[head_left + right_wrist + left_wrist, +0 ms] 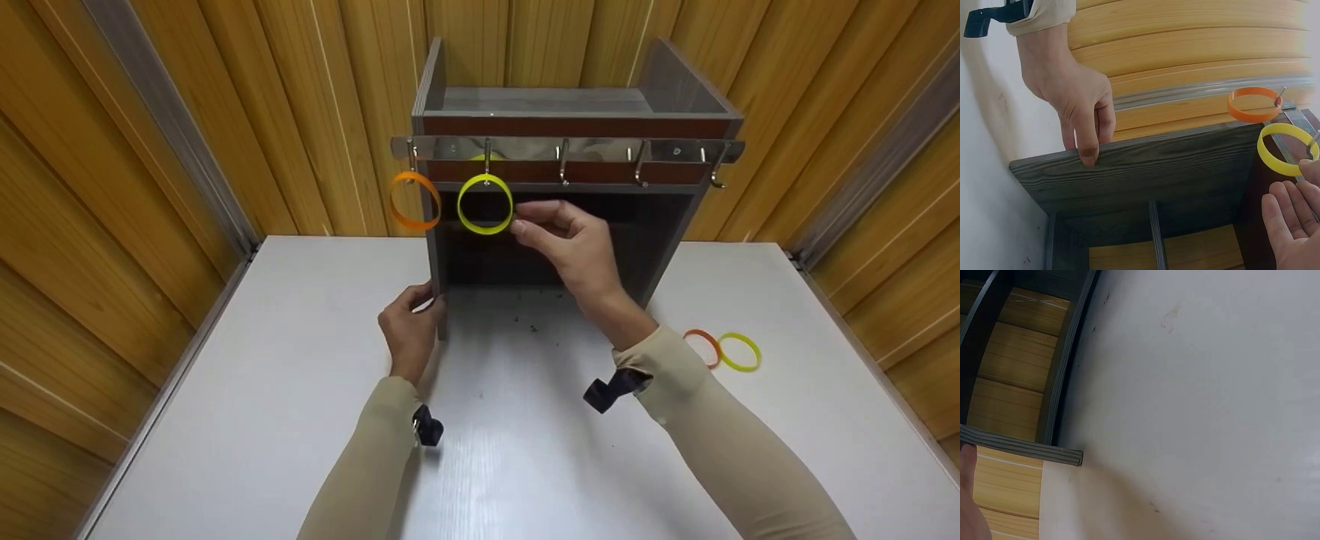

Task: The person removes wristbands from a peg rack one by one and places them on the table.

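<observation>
A yellow ring band hangs from the second hook of a metal hook rail on a dark grey wooden cabinet. My right hand is at the ring's right edge, its thumb close to the band; in the right wrist view its fingers stand apart from the thumb. An orange ring band hangs from the leftmost hook. With thumb and fingers on opposite faces, my left hand grips the cabinet's left side panel low down.
On the white table, right of the cabinet, lie an orange ring and another yellow ring, partly behind the right sleeve. Three more hooks on the rail hold nothing. Wood-patterned walls enclose the table.
</observation>
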The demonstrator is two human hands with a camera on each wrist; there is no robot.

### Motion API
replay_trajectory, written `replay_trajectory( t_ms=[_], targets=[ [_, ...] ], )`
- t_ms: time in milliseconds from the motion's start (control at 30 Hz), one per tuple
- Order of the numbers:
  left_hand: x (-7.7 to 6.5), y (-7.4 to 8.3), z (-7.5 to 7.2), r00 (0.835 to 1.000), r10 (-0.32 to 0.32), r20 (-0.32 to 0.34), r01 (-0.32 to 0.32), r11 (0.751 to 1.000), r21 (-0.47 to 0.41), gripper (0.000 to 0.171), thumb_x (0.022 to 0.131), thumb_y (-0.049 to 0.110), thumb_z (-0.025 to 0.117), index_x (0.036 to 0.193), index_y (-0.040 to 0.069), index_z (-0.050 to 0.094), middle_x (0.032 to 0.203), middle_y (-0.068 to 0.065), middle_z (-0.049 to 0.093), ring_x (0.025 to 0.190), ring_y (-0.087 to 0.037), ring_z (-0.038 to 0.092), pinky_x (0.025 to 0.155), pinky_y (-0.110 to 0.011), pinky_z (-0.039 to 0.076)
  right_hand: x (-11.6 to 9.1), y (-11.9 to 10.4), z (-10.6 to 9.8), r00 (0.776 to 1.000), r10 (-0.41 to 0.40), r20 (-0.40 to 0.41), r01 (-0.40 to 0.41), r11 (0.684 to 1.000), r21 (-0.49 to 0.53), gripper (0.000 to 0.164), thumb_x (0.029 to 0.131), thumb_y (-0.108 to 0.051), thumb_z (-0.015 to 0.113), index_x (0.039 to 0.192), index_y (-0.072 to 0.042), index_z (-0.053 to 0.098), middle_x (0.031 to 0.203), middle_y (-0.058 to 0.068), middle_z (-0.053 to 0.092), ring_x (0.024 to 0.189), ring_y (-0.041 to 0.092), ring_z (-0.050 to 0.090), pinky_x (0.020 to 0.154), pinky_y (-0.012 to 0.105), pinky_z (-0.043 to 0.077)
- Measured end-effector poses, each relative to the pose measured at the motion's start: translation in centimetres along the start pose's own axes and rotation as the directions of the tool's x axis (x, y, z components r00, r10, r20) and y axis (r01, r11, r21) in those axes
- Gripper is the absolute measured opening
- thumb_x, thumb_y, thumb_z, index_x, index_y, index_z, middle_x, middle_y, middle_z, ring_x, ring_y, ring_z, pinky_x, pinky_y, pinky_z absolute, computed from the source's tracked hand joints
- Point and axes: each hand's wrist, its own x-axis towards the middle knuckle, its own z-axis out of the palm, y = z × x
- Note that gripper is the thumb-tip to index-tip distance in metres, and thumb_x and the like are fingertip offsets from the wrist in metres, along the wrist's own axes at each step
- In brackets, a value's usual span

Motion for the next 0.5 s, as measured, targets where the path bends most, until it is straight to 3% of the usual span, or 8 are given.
replay_trajectory(
  t_ms=[500],
  targets=[
    [0.0, -0.1, 0.0, 1.0, 0.022, -0.001, -0.022, 0.999, -0.032, 0.023, 0.084, -0.01, 0.082, 0.104, 0.001, 0.081, 0.104, -0.012, 0.08, 0.101, -0.027, 0.078, 0.082, -0.033, 0.064, 0.7, -0.1, 1.3, 1.0, 0.004, -0.026, -0.003, 0.999, 0.04, 0.022, 0.092, -0.001, 0.082, 0.112, 0.006, 0.075, 0.107, 0.018, 0.076, 0.094, 0.029, 0.075, 0.088, 0.04, 0.063]
  ],
)
